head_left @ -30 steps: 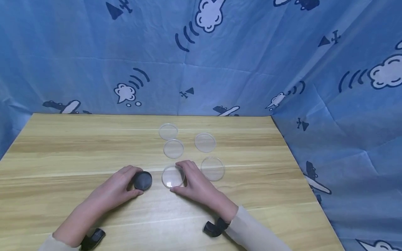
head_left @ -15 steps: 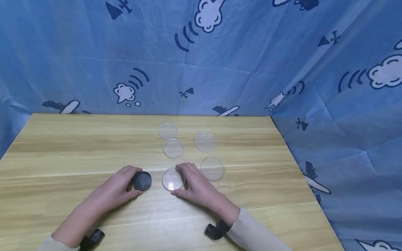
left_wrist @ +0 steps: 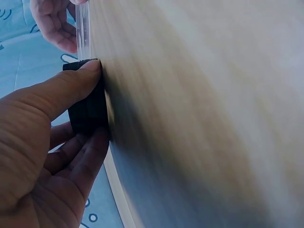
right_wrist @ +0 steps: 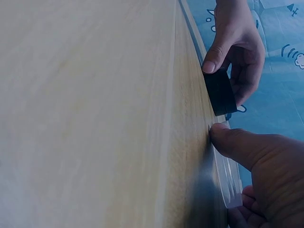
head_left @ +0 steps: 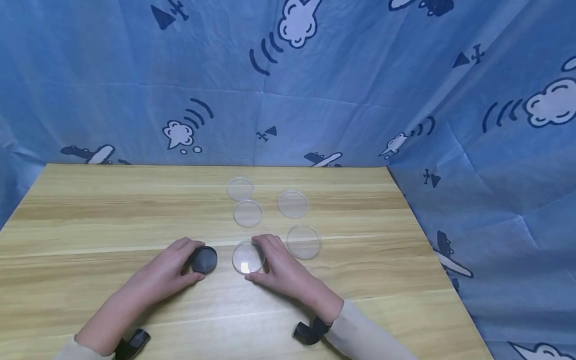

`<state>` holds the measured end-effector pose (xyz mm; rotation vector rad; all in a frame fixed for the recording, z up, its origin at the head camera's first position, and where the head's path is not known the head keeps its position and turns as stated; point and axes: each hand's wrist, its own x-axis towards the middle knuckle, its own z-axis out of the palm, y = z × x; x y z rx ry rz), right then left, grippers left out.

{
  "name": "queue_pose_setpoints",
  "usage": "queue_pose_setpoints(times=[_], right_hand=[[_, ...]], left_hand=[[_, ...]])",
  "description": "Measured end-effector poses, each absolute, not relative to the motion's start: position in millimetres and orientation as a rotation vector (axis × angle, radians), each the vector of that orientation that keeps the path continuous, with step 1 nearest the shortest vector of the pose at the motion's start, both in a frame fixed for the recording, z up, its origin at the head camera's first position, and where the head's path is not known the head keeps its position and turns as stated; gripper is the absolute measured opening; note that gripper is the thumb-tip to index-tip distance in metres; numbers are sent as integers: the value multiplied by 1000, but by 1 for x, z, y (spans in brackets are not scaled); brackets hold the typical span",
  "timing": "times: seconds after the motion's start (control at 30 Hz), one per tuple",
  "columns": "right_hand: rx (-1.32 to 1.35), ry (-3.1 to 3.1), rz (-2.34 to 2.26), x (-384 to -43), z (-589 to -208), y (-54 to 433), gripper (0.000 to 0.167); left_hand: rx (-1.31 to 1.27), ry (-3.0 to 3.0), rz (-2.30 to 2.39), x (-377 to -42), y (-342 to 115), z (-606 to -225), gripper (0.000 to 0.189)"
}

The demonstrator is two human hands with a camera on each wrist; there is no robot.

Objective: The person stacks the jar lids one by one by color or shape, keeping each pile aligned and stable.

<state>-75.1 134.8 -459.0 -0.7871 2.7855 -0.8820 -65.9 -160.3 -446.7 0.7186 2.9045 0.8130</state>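
On the wooden table, my left hand [head_left: 164, 272] grips a short black cylinder [head_left: 204, 260] with a dark grey top, thumb on the near side and fingers on the far side. The left wrist view shows the black cylinder [left_wrist: 88, 109] from its side, down at the tabletop. Just to its right, my right hand [head_left: 288, 265] holds a clear petri dish [head_left: 245, 256] by its rim between thumb and fingers. From the right wrist, the clear petri dish [right_wrist: 228, 175] appears edge-on, low against the wood. A small gap separates dish and cylinder.
Behind my hands lie more clear round dishes: one far back [head_left: 240, 189], one just in front of it [head_left: 248, 213], one to the right [head_left: 293, 204] and a larger one [head_left: 303, 242] beside my right hand. Patterned blue cloth [head_left: 216, 60] hangs behind the wooden table [head_left: 112, 215].
My right hand has drawn the petri dish slightly toward me over the first half second, then held still. The left hand and black cylinder stay in place.
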Motion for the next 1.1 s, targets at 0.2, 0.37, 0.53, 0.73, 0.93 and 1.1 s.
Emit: queue_pose_setpoints(times=[0.2,0.37,0.53,0.73,0.93,1.1], right_hand=[[-776,2777,-879,-74,-458,134,82],[-767,2773,-869,-74,-458,133,83],[-761,2774,-861,-73,-457,134,84],[-753,2753,-870,-72,-459,135,88],[-707,2734,-914,-71,-460,136,93],[-682,2733,-994,-75,-457,138,90]], left_hand=[[733,2916,811,-66,-160,-447,59],[733,2917,818,-66,-160,-448,62],[729,2914,822,-66,-159,-449,63],[721,2911,817,-65,-159,-451,63],[716,2905,810,-64,-159,-452,64],[719,2910,814,-64,-159,-451,63]])
